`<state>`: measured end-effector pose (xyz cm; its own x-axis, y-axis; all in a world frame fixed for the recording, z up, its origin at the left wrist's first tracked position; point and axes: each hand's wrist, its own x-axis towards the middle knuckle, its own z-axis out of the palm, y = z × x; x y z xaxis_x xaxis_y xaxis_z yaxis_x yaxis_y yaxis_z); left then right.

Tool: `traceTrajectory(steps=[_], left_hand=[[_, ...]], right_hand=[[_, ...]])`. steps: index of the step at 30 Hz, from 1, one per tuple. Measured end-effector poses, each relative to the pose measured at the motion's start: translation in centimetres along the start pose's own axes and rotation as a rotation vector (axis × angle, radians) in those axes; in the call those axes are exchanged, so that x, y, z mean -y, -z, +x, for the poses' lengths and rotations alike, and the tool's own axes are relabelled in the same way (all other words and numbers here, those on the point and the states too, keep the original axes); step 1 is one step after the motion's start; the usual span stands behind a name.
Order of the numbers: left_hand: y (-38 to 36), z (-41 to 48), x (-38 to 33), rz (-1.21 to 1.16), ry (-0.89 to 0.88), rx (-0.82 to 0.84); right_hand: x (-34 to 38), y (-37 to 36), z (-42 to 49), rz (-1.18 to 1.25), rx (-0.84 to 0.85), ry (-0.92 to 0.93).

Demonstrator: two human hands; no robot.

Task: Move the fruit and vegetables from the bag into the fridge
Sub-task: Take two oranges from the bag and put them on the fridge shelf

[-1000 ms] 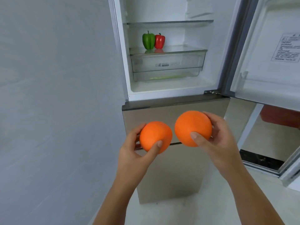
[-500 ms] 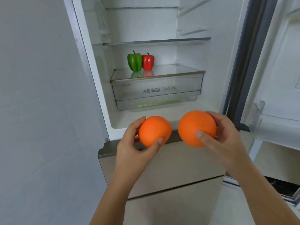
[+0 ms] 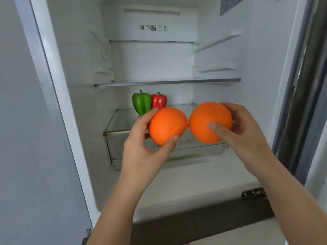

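Shift: left hand [image 3: 141, 152] and right hand [image 3: 247, 138] sit higher than 0.5 s ago, level with clear glass shelf [image 3: 123, 119] of open white fridge [image 3: 150, 59]. Left curls round left round orange fruit [image 3: 167, 125]; right curls round right round orange fruit [image 3: 208, 121].

The left pepper [image 3: 141, 103] and right pepper [image 3: 159, 101] stand touching at the back of the lower shelf [image 3: 122, 119], over the drawer [image 3: 203, 147] in the fridge [image 3: 150, 59]. Before them, the left hand [image 3: 141, 152] holds the left orange [image 3: 167, 126] and the right hand [image 3: 247, 137] the right orange [image 3: 208, 121], the 2 just beside each other.

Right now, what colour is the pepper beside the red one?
The left pepper is green; the head view shows it best.
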<state>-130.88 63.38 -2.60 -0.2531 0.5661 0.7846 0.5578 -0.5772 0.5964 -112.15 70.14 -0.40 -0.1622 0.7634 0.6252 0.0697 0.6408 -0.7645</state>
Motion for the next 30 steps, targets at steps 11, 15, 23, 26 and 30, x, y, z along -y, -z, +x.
traceTrajectory(steps=[11, 15, 23, 26, 30], left_hand=[[-1.6, 9.7, -0.5, 0.091, -0.105, -0.105], [-1.6, 14.1, -0.2, 0.159, -0.116, -0.081], [-1.4, 22.9, 2.0, 0.340, -0.026, 0.080], [-0.8, 25.4, 3.0, 0.371, 0.039, 0.141], [-0.7, 28.3, 4.7, 0.464, 0.081, 0.154]], right_hand=[[-0.3, -0.2, 12.4, 0.111, 0.021, 0.148], [-0.2, -0.1, 17.7, 0.119, 0.064, 0.126], [-1.9, -3.4, 26.4, 0.147, 0.271, -0.019], [-2.1, -3.9, 29.4, 0.124, 0.351, -0.071], [-2.5, -4.2, 32.5, 0.099, 0.413, -0.121]])
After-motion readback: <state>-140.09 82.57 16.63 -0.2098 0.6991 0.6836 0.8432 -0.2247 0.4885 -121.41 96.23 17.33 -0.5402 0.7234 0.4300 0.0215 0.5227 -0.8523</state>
